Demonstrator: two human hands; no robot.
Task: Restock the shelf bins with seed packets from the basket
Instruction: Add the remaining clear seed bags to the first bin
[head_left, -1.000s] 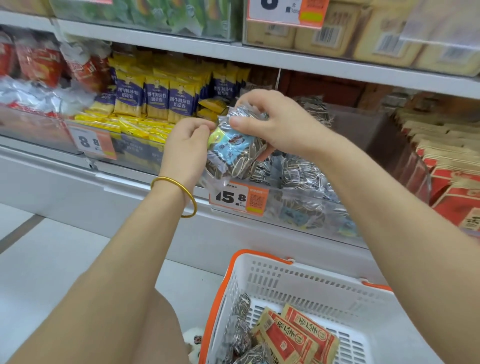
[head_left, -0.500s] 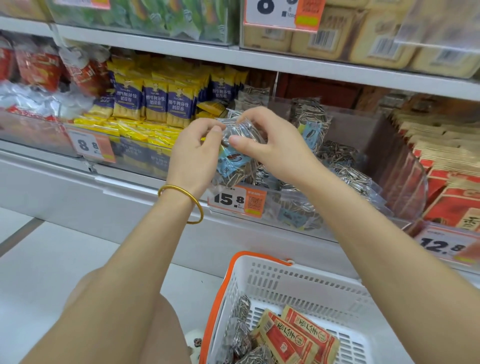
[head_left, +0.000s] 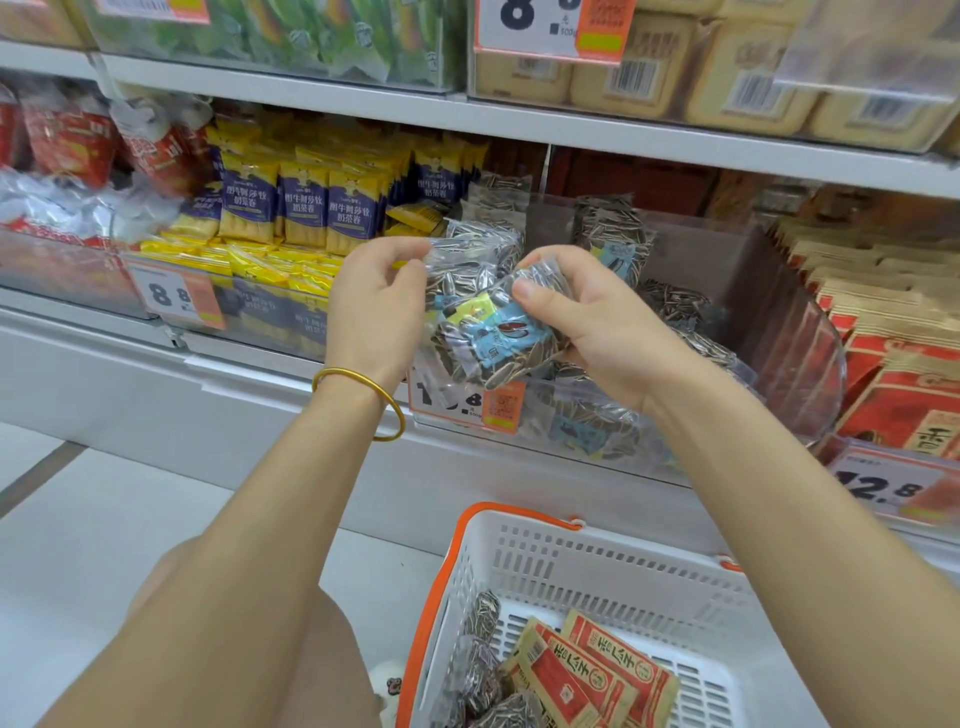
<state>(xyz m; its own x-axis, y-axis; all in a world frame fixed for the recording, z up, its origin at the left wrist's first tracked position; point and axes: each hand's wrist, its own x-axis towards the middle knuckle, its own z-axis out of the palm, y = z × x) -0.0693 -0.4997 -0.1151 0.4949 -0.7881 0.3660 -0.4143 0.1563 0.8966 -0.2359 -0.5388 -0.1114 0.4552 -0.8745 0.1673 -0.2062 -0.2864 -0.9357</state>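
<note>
A clear packet of striped sunflower seeds (head_left: 485, 332) with a blue and yellow label hangs in front of the clear shelf bin (head_left: 779, 332). My left hand (head_left: 371, 306) pinches its upper left edge. My right hand (head_left: 587, 317) grips its right side, thumb on top. The bin holds several more seed packets (head_left: 613, 234), some upright at the back. Below stands the white basket (head_left: 613, 566) with an orange rim. It holds red and tan packets (head_left: 587, 670) and clear seed packets (head_left: 480, 660).
Yellow and blue snack packs (head_left: 301, 208) fill the bin to the left. Red and tan packets (head_left: 904, 364) fill the bin to the right. Price tags read 8.8 (head_left: 171, 296) and 12.8 (head_left: 883, 488). An upper shelf (head_left: 519, 122) overhangs. Pale floor (head_left: 104, 519) lies at the left.
Both hands have drawn the seed packet a little down and toward me, away from the bin. The right hand now grips lower on its right side.
</note>
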